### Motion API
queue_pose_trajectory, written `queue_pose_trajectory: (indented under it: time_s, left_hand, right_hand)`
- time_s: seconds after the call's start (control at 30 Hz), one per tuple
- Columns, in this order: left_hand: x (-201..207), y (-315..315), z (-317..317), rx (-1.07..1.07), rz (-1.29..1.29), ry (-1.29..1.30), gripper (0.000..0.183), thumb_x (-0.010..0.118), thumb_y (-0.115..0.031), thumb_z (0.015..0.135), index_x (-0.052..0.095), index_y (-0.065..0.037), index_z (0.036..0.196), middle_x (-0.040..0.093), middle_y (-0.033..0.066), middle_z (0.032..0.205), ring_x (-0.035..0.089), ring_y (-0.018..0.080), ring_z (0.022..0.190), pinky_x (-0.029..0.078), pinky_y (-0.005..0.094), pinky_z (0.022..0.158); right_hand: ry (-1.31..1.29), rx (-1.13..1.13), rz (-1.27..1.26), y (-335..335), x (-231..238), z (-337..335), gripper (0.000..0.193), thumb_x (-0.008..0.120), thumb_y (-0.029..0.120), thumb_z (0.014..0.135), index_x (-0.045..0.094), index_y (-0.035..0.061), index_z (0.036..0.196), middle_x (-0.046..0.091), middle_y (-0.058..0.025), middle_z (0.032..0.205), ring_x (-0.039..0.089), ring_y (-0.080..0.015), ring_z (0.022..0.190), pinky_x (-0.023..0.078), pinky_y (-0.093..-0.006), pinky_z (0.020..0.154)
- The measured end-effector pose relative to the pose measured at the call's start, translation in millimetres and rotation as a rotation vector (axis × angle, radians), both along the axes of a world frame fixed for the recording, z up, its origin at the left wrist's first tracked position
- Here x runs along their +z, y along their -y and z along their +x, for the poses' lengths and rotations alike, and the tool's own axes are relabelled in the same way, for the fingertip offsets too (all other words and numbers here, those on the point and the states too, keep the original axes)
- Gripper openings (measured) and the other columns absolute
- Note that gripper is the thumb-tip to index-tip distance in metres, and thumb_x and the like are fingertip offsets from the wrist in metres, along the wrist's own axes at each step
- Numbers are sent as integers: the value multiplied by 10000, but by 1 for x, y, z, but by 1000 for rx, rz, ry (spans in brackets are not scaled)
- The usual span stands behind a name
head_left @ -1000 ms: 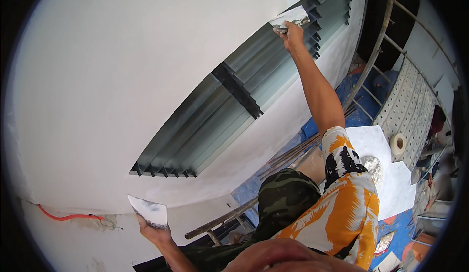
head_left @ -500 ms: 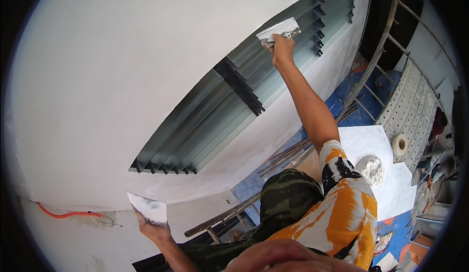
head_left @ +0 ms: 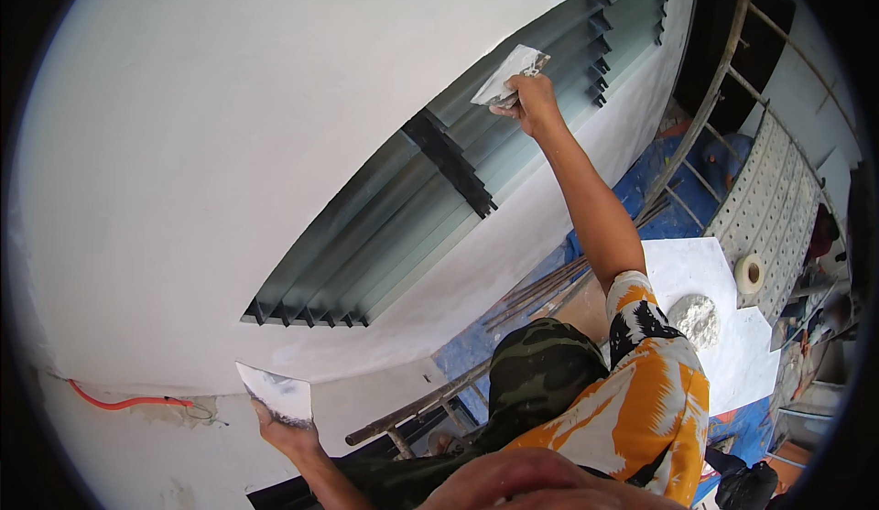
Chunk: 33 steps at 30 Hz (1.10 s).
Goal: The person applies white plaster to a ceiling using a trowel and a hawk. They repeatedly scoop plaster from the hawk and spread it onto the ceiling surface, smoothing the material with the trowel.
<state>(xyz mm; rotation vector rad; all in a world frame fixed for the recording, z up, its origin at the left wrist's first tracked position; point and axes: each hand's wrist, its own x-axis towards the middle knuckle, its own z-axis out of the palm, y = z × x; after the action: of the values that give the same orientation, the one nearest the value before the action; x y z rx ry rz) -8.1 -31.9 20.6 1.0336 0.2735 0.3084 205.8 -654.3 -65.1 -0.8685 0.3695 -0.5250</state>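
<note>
My right hand (head_left: 533, 104) is raised in front of the slatted louvre window (head_left: 394, 208), fingers closed round a flat scraper (head_left: 509, 74). White putty coats that scraper's blade, which slants toward the window's upper edge; whether it touches there I cannot tell. Low at the left, my left hand (head_left: 287, 431) grips a second flat scraper (head_left: 279, 395), its broad blade pointing up and smeared with white and grey. The wall (head_left: 238, 125) around the window is smooth and whitish.
An orange hose (head_left: 128, 404) with a wire end sticks out of the wall at lower left. At right, a white board (head_left: 732, 363) bears a putty mound (head_left: 696, 320); a tape roll (head_left: 749, 274) is beside a perforated scaffold plank (head_left: 767, 208). A metal rail (head_left: 417, 411) runs near my legs.
My right hand has moved slightly down, and its scraper has turned to a steeper slant. The left hand stays almost still. A dark shape has appeared at the lower right.
</note>
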Motion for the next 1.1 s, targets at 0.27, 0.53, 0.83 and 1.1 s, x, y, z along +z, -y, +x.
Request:
queue_pose_trajectory:
  time_s: [0.27, 0.53, 0.83, 1.1]
  left_hand:
    - [3, -3, -4, 7, 9, -5, 561, 510, -368, 1096, 447, -44, 1550, 546, 114, 1504, 569, 315, 1317, 497, 475, 1098]
    - [6, 0, -9, -33, 32, 27, 546, 467, -364, 1112, 439, -45, 1554, 550, 109, 1495, 564, 306, 1319, 496, 475, 1091]
    - [9, 37, 17, 32, -10, -98, 476, 491, -360, 1106, 532, -61, 1473, 622, 94, 1410, 624, 288, 1250, 532, 464, 1051]
    - [-12, 190, 72, -383, -199, -375, 257, 607, -213, 1055, 629, -35, 1239, 735, 50, 1085, 741, 154, 967, 647, 281, 742]
  right_hand:
    - [-494, -646, -949, 117, 38, 43, 487, 539, 157, 897, 632, 36, 1360, 672, -246, 1308, 648, -467, 1185, 499, -544, 1048]
    - [-464, -449, -1047, -23, 39, 48, 601, 584, 151, 878, 531, -37, 1447, 582, -253, 1318, 622, -463, 1181, 513, -537, 1004]
    - [-63, -72, -694, -127, 43, -26, 334, 611, 57, 885, 637, -82, 1188, 722, -159, 998, 701, -312, 914, 577, -414, 884]
    - [707, 259, -1307, -179, 49, -183, 484, 588, -20, 917, 593, 32, 1398, 719, -160, 1127, 695, -309, 975, 592, -395, 816]
